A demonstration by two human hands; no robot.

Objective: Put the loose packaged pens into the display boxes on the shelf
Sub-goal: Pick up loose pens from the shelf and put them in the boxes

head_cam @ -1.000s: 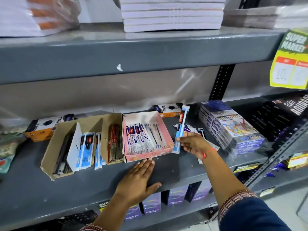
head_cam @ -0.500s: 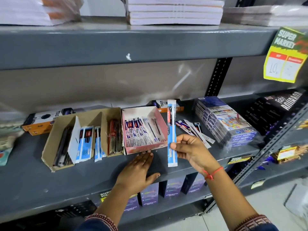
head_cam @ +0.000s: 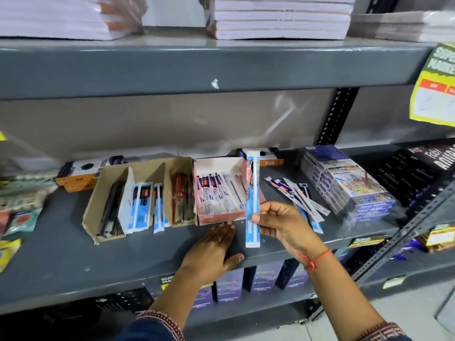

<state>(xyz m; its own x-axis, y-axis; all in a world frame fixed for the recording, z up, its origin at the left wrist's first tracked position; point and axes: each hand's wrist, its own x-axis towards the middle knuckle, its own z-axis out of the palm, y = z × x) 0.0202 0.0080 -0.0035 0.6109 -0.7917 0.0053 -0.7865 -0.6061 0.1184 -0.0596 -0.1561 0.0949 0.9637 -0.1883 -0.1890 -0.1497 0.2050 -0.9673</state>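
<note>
My right hand (head_cam: 283, 223) pinches a long blue-and-white packaged pen (head_cam: 253, 200), held upright in front of the right edge of the pink display box (head_cam: 216, 217). That box holds several white-and-blue pen packs. My left hand (head_cam: 211, 252) lies flat on the grey shelf (head_cam: 61, 262), fingertips touching the pink box's front wall. To the left stands a brown cardboard display box (head_cam: 93, 215) with dark pens, blue packs and red pens in its compartments. Several loose packaged pens (head_cam: 298, 195) lie on the shelf right of the pink box.
A shrink-wrapped stack of colour-pencil boxes (head_cam: 349, 185) sits right of the loose pens, dark boxes (head_cam: 423, 173) beyond it. Orange-and-white boxes (head_cam: 81, 172) stand behind the display boxes. Paper stacks (head_cam: 283, 18) fill the upper shelf. A yellow price sign (head_cam: 435, 87) hangs at right.
My right hand picked the blue packaged pen off the shelf beside the pink box, turned it upright and drew it toward me. My left hand stayed flat by the box front.
</note>
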